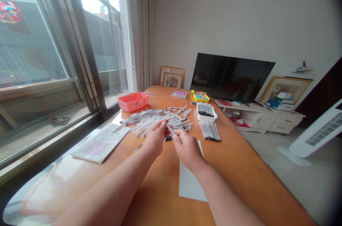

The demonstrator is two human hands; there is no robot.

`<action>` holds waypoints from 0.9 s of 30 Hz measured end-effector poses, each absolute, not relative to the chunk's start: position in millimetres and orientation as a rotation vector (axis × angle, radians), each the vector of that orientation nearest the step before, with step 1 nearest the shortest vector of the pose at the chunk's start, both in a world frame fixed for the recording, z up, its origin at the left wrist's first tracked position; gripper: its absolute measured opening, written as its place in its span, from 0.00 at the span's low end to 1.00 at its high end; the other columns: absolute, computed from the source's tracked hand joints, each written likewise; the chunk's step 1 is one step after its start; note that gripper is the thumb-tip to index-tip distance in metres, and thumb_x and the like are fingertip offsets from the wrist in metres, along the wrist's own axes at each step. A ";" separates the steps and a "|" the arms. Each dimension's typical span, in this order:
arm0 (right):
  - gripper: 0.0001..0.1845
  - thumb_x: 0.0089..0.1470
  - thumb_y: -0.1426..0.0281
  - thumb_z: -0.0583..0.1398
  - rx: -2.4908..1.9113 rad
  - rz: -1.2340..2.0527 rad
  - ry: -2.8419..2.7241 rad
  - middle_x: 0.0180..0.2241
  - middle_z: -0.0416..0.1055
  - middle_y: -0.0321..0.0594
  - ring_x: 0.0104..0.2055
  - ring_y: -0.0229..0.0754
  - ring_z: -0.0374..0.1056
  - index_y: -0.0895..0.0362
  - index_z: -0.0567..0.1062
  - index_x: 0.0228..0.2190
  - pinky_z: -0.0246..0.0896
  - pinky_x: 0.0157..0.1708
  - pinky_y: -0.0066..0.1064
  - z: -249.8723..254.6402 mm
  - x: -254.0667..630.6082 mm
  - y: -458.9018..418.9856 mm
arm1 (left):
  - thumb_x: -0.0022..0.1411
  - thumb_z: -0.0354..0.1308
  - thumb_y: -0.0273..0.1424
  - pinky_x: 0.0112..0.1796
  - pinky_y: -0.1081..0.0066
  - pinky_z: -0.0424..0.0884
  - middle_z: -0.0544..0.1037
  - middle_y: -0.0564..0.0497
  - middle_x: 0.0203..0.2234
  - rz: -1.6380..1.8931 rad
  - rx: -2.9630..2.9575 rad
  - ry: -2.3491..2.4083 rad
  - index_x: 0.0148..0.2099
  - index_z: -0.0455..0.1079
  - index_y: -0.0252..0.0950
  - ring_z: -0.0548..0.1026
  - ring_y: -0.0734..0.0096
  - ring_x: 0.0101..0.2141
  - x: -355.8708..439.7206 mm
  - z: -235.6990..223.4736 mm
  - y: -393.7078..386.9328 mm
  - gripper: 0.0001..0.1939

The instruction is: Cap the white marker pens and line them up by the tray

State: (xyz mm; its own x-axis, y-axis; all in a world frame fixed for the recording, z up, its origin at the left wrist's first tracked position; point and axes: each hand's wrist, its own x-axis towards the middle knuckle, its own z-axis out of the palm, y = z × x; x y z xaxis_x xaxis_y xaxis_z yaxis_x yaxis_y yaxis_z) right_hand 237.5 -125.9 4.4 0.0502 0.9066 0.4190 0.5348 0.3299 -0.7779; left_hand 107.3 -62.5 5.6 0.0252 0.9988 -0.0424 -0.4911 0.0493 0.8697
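Over the middle of the table, my left hand (156,137) and my right hand (187,147) are close together, both closed on one slim pen (171,130). Its ends are partly hidden by my fingers. Just beyond them spreads a loose pile of white pen barrels (149,117) with dark tips. Right of the hands, a row of black-capped pens (210,131) lies side by side. Behind that row, a white basket (207,118) holds more pens with black ends. A white sheet of paper (190,182) lies beneath my right hand and forearm.
A booklet (103,143) lies at the left, with a thin refill (138,147) near my left wrist. Farther back are a red plastic box (133,102), a colourful book (179,94) and a yellow box (200,96). A window borders the left side; a tower fan (317,137) stands at the right.
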 end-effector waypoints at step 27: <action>0.17 0.53 0.53 0.62 -1.435 0.608 -1.060 0.24 0.73 0.35 0.24 0.37 0.63 0.55 0.75 0.29 0.56 0.26 0.27 3.0 322.2 -99.8 | 0.59 0.67 0.33 0.43 0.67 0.75 0.79 0.42 0.45 1.492 0.814 0.978 0.50 0.71 0.36 0.80 0.68 0.40 81.6 4.0 -35.7 0.18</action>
State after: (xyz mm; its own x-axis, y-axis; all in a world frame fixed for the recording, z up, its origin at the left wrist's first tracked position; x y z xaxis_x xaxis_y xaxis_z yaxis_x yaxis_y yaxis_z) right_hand 322.2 -99.8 3.0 0.4496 0.8674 0.2131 0.2537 0.1047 -0.9616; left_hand 81.6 -35.7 4.0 -0.1424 0.9895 -0.0259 -0.4179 -0.0363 0.9078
